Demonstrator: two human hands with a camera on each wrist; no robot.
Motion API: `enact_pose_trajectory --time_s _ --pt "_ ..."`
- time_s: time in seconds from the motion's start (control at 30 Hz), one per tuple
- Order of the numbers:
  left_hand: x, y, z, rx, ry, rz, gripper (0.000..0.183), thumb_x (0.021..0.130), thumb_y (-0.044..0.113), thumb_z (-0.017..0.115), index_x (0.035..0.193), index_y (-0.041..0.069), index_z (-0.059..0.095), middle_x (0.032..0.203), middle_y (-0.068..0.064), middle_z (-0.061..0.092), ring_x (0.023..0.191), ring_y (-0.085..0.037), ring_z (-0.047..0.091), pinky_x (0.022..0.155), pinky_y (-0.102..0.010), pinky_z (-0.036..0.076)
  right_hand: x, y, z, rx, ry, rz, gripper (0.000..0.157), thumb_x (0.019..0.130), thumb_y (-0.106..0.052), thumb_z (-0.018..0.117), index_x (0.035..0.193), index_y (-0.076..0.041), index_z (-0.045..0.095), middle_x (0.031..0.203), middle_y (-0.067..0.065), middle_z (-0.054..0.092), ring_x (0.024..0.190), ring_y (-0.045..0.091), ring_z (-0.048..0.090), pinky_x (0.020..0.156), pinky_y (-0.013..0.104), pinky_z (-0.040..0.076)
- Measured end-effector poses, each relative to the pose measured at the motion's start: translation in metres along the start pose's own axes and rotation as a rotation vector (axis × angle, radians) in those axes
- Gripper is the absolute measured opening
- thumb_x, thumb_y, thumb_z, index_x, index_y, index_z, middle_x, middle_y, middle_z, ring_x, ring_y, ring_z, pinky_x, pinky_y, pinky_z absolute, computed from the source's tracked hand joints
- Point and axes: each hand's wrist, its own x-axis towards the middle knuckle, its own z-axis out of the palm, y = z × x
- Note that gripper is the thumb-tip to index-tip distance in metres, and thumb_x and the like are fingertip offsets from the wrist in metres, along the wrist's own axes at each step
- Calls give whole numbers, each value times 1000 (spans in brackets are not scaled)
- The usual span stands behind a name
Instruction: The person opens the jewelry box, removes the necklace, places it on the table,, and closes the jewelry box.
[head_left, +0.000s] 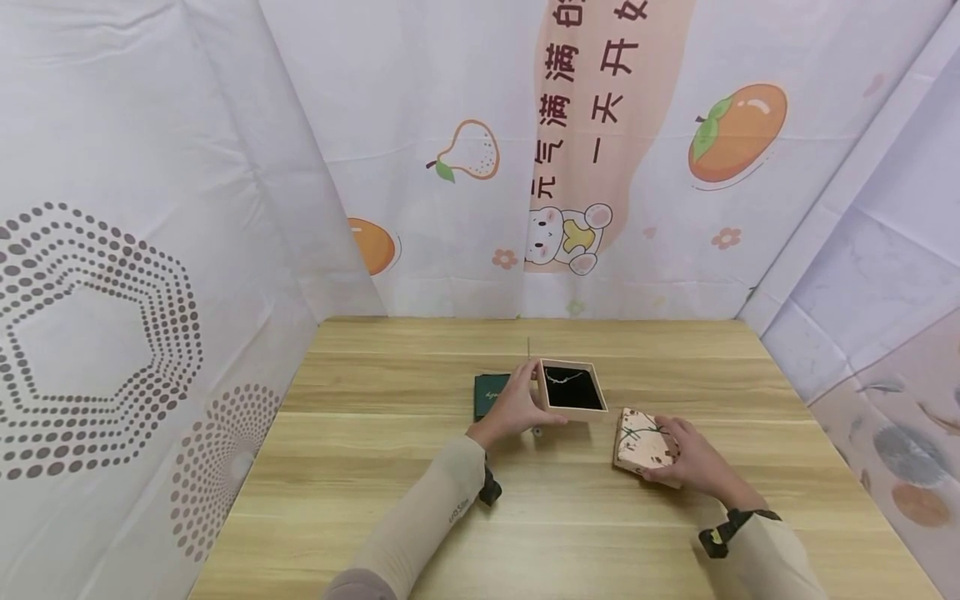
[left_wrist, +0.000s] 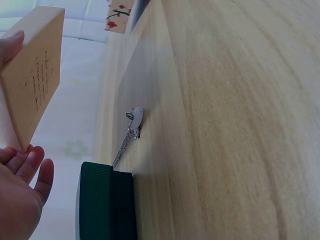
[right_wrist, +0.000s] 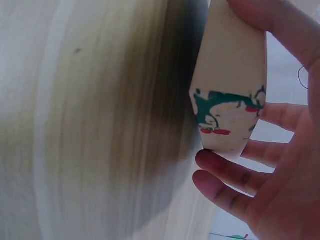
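My left hand (head_left: 517,407) holds a small pale jewelry box (head_left: 579,413) by its sides, thumb on the near side. The open box has a black insert (head_left: 576,395) with a silver chain (head_left: 561,380) lying on it. In the left wrist view the box's underside (left_wrist: 36,82) bears printed text and stands clear of the table. To the right, my right hand (head_left: 701,462) grips a floral-printed box lid (head_left: 642,439), thumb and fingers on its edges. Behind the left hand sits a dark green box (head_left: 489,392), with a silver chain with a pendant (left_wrist: 135,120) on the table beside it.
The wood-grain table (head_left: 420,517) ends at a printed fabric curtain (head_left: 420,208) behind. More white curtain hangs on the left (head_left: 150,150) and right (head_left: 877,250).
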Motion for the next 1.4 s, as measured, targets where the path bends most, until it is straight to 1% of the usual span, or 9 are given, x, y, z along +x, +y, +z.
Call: enact_pose_trajectory --time_s 0.23,0.43,0.57,0.63,0.73,0.83,1.1,1.27,1.4 --pt "1 0 0 -5 -5 -1 113 67 44 88 155 19 21 143 -4 41 129 -18 43 106 -44 42 -3 2 3 -43 -2 19 104 63 -43 89 141 5 39 134 41 39 116 62 44 86 69 43" --pt "1 -1 1 -13 -6 10 112 68 43 88 154 16 22 144 -4 41 130 -19 43 106 -45 42 -4 5 7 -99 14 5 107 62 -43 89 141 7 38 135 40 39 115 62 44 86 69 43" --pt "1 0 0 -10 -6 14 110 67 45 88 153 17 24 141 -4 43 128 -18 44 105 -45 43 -4 4 6 -88 17 7 110 61 -45 89 142 7 36 136 40 37 117 63 42 87 69 42" --pt "1 0 0 -6 -5 12 110 66 47 88 152 19 25 140 -3 43 127 -18 44 105 -44 43 -4 3 4 -67 7 14 109 63 -46 88 142 7 36 137 41 36 118 63 40 87 70 41" --pt "1 1 0 -8 -3 5 110 65 50 88 151 20 26 139 -3 44 126 -17 45 105 -44 43 -6 1 2 -39 -5 27 104 67 -46 85 142 7 37 138 43 33 121 64 37 88 72 40" --pt "0 2 -1 -18 -2 1 109 65 48 88 151 21 27 141 -3 43 128 -18 44 105 -45 43 -7 0 -1 -30 0 33 98 72 -44 83 141 9 38 137 45 32 121 65 37 88 72 39" --pt "0 2 -1 -10 -3 2 113 65 51 87 153 20 24 144 -3 41 131 -19 43 107 -45 42 -3 -3 -6 -45 31 35 96 77 -46 78 141 11 36 137 45 32 121 65 37 89 72 39" --pt "0 3 -1 -17 -2 2 112 65 49 88 153 19 25 146 -4 40 133 -20 42 108 -47 41 -2 -5 -11 -111 86 4 92 78 -46 77 140 10 39 134 43 38 118 64 41 88 71 41" --pt "-1 4 0 -26 -2 -2 111 66 46 88 153 20 25 147 -3 39 133 -20 42 108 -47 40 -2 -5 -14 -111 94 -4 89 79 -44 77 139 10 40 134 43 38 118 64 40 88 71 40"
